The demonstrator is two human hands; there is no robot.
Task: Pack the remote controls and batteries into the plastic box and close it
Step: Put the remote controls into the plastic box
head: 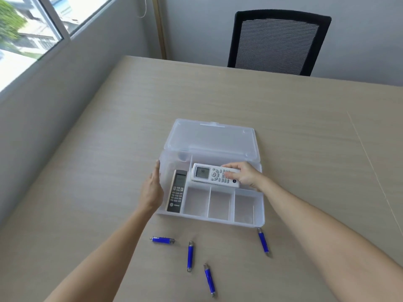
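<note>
A clear plastic box (pixel 260 214) lies open on the table, its lid (pixel 211 138) folded back. A dark remote (pixel 177 191) rests in the box's left compartment. My right hand (pixel 244 174) grips the right end of a white remote (pixel 212 175), which lies across the rear compartment. My left hand (pixel 152 188) is flat against the box's left wall, fingers straight, holding nothing. Three small front compartments hold nothing. Several blue batteries lie on the table in front of the box: one (pixel 162 240) at left, one (pixel 190 256), one (pixel 209 280) nearest me, one (pixel 263 241) at right.
The beige table (pixel 305 138) stretches away on all sides of the box. A black mesh chair (pixel 279 42) stands at the far edge. A grey wall with a window (pixel 32 29) runs along the left.
</note>
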